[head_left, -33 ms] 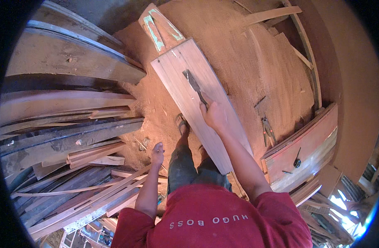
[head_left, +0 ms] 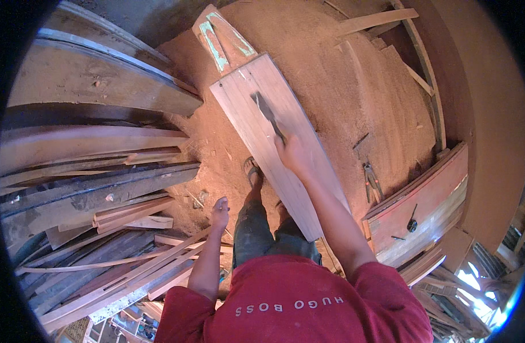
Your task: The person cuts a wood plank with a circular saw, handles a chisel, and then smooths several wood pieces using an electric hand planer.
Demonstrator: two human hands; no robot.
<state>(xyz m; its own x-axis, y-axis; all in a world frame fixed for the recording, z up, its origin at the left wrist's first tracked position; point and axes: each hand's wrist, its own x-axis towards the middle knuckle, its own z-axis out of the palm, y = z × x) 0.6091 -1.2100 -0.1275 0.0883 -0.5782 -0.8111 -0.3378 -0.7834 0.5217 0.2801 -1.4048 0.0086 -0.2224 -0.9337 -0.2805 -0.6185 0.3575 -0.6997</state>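
Head view: the right hand [head_left: 294, 153] grips a dark flat tool [head_left: 265, 108] over the pale board [head_left: 291, 191] slanting ahead of the legs [head_left: 252, 226], and with the left hand [head_left: 220, 212] loose, apparently empty, I'd steady the wood and stroke evenly along its grain.

Right hand [head_left: 292, 153] hides part of the tool [head_left: 266, 111]

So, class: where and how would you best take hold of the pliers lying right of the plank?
By the two handles, probably from above and the near side: the pliers seem to lie flat on the sawdust, head pointing away, while the handles, slightly spread, run back toward the reddish boards.
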